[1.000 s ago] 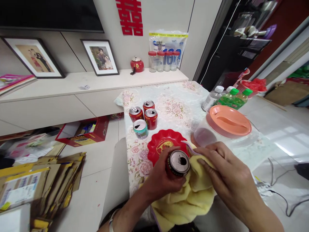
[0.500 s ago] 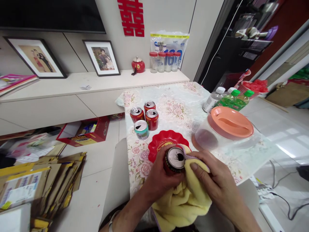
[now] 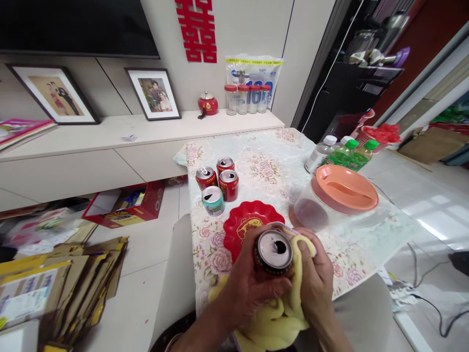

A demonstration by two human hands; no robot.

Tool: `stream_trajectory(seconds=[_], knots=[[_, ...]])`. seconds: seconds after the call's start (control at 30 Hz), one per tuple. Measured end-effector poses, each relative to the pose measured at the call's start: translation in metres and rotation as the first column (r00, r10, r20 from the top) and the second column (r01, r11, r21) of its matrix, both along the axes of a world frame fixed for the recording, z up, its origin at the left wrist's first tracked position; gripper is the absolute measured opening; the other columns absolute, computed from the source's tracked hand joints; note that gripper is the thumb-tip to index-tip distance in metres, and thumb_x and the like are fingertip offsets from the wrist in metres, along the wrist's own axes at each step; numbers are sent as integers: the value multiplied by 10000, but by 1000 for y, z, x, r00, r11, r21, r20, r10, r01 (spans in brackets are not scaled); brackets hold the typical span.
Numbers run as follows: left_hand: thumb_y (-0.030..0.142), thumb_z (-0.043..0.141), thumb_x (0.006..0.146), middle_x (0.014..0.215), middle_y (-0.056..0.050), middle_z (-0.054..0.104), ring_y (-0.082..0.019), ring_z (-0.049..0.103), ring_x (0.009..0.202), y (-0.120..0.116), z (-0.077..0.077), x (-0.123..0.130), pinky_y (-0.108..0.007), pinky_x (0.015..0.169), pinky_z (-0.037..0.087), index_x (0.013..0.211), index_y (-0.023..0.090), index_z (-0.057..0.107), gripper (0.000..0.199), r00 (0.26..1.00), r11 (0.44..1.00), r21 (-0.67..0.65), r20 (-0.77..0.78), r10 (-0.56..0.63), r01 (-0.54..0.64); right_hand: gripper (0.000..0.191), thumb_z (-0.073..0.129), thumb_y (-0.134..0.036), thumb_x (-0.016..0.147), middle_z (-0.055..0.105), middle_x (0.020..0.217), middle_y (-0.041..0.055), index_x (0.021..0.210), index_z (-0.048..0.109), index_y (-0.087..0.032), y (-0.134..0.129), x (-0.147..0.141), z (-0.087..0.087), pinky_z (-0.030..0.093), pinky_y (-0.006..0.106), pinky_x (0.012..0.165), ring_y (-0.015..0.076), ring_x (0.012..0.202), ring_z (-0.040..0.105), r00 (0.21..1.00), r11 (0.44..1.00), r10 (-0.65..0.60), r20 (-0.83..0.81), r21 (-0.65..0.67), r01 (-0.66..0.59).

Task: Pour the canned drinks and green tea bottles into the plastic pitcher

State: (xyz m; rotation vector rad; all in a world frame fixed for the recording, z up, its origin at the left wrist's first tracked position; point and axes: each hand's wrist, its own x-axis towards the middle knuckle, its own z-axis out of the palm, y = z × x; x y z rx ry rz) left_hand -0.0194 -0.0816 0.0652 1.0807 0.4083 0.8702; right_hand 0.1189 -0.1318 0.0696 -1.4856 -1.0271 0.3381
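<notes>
My left hand [image 3: 249, 283] is wrapped round an opened drink can [image 3: 274, 250], its silver top with a dark mouth hole facing up at me. From the other side my right hand [image 3: 317, 274] grips a yellow cloth [image 3: 278, 313] and presses a fold of it to the can's side. The rest of the cloth hangs below both hands over my lap. Just beyond the can lies a red scalloped plate [image 3: 234, 230] with a gold print. Farther left on the table stand a teal can [image 3: 213, 201] and several red cans [image 3: 229, 186], all opened.
A clear container with an orange lid [image 3: 346, 188] stands on the table's right, with several bottles [image 3: 342, 154] behind it. Flattened cardboard [image 3: 80, 283] and a red box [image 3: 128, 205] lie on the floor to the left. Lidded glass jars [image 3: 242, 100] line the white cabinet.
Both hands have brought the can slightly nearer and to the right. My right hand has moved in closer, and the cloth now reaches round the can's far side.
</notes>
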Motion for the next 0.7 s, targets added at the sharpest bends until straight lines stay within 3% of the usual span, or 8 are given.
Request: stream_trajectory(seconds=[0.17,0.3,0.43,0.57,0.63,0.7], knots=[[419,964,733,1393,-63,656,-342,649,1296,-9,-1,5,-482,1149,533,1380,334,610,742,980,975,140,-65,186,-175,444,436,-537,1087,727,829,51,1018,683,-175,8,-6,-2,574,271,634,179,743,695,987,988,40,-154,-141,-62],[488,918,775,1328,-53,665,-302,691,1199,-10,-1,11,-454,1045,603,1377,354,570,709,955,943,185,-61,292,-276,441,447,-558,1082,765,953,65,1085,686,-187,1,-13,-5,603,292,687,202,833,734,981,985,19,-195,-166,-53],[488,890,813,1408,-80,615,-297,678,1247,-11,2,13,-439,1069,598,1454,349,473,778,918,900,239,-71,390,-364,423,386,-483,1109,746,1215,113,1332,604,-196,-19,-28,-15,628,329,821,235,1055,749,982,991,-26,-189,-136,0],[458,838,882,1370,-53,639,-257,700,1191,-15,4,15,-386,1007,612,1466,380,469,695,910,869,311,-30,414,-385,538,422,-464,1088,544,1551,154,1569,442,-222,-38,-44,-28,599,420,991,315,1362,613,997,998,-45,-62,-54,42],[460,826,890,1347,-63,660,-259,712,1152,-17,4,17,-382,968,617,1467,357,481,680,917,863,340,-2,398,-374,576,423,-522,1081,557,1528,165,1557,468,-202,-38,-47,-31,584,441,999,331,1342,618,990,995,-102,-96,-11,102],[463,819,891,1345,-74,666,-271,712,1146,-18,2,19,-392,953,615,1461,331,499,667,913,840,384,21,406,-383,585,457,-592,1059,646,1402,157,1453,574,-175,-31,-46,-30,582,418,960,311,1235,668,961,989,-134,-241,21,143]])
